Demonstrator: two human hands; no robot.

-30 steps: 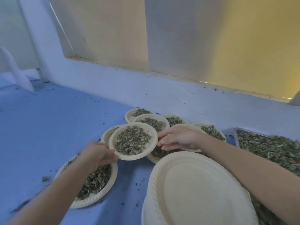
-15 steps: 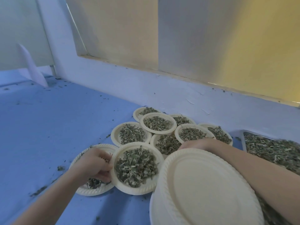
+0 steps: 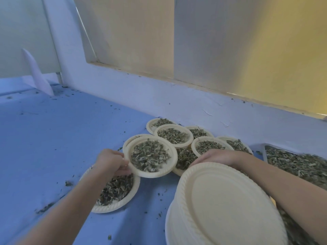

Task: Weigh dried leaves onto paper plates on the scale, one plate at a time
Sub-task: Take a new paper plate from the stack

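Counter: blue surface (image 3: 53, 138), running from the near edge back to the wall
Wall base: pale, painted band (image 3: 177, 101) along the back of the counter, with small chips and scratches in the paint
Panel: large flat board (image 3: 194, 41) above the wall base, grey on the left and yellow toward the right
White object: slim, pale, tapering piece (image 3: 38, 75) standing tilted at the far left corner; what it is cannot be told
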